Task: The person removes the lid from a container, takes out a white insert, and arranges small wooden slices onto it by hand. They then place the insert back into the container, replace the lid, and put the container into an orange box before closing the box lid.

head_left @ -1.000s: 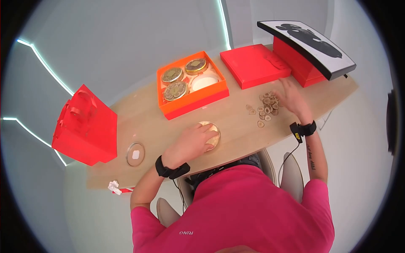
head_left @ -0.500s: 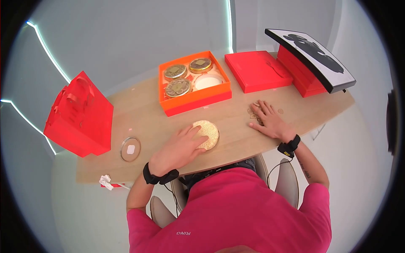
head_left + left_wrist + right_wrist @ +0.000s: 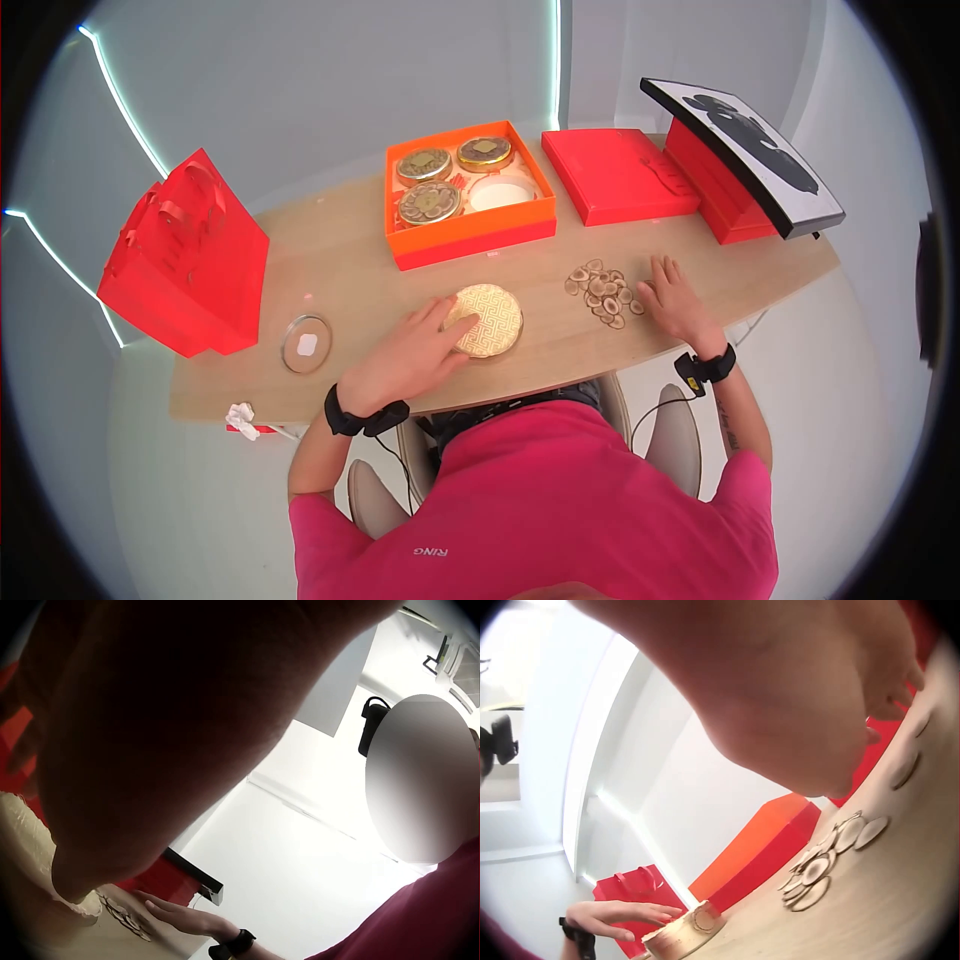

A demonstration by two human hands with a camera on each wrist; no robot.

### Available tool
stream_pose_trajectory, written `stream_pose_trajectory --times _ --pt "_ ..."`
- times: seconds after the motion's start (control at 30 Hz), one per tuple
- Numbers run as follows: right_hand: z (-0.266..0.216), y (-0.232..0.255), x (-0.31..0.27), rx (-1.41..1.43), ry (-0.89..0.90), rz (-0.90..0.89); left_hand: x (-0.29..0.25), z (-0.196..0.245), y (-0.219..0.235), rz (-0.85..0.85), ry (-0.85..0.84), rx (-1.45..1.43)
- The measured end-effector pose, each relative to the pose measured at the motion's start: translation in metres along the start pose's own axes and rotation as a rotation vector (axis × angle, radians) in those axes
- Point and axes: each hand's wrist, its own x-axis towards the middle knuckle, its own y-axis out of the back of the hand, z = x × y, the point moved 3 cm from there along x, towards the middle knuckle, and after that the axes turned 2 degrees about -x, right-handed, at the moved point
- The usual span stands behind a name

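A round, gold-patterned tin [image 3: 492,322] sits near the front edge of the table. My left hand [image 3: 400,355] is at its left side, with extended fingers touching the patterned top. In the right wrist view, the low side of the tin [image 3: 684,934] shows. Thin oval slices with dark rims [image 3: 602,288] lie in a loose patch to the right of the tin. Just right of this patch, my right hand [image 3: 682,308] is spread low over the table, holding nothing, its thumb beside the outermost slices.
A clear round lid with a white label [image 3: 306,344] lies left. Behind stands an orange-red box [image 3: 470,245] with three round tins and a vacant white recess. A red bag [image 3: 190,260], a flat red lid [image 3: 620,180] and a tilted black-and-white panel [image 3: 750,150] stand around the table.
My right hand passed over the heaped slices and came off to their right; the heap is now spread flatter and nearer me. My left hand slid left, uncovering more of the tin's top.
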Motion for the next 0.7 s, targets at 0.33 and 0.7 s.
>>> stream_pose_trajectory --times 0.33,0.7 --pt "-0.055 -0.021 -0.020 0.020 0.136 -0.029 0.010 0.006 0.002 -0.105 0.048 -0.014" --pt "-0.105 0.026 0.018 0.023 0.291 0.033 0.011 -0.002 -0.013 0.020 0.005 -0.074"
